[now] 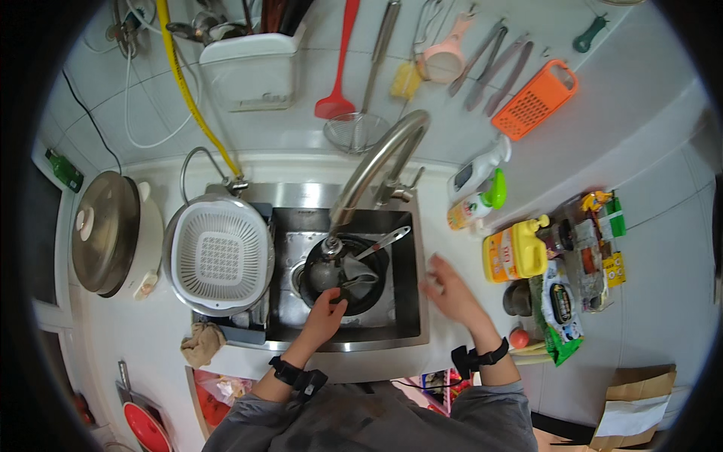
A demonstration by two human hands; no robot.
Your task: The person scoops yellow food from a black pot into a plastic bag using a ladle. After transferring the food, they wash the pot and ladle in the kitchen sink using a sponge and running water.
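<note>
A stainless steel sink holds a dark round pan under the curved metal faucet. A grey cloth and a ladle or spoon with a metal handle lie in the pan. My left hand is at the pan's near edge, fingers bent near the cloth; whether it grips anything is unclear. To the right of the sink, above the white counter, my right hand has its fingers apart and holds nothing.
A white colander sits in a metal bowl left of the basin, near a tan rag and a lidded electric pan. On the right stand a spray bottle, a green-topped pump bottle and a yellow jug. Utensils hang on the wall.
</note>
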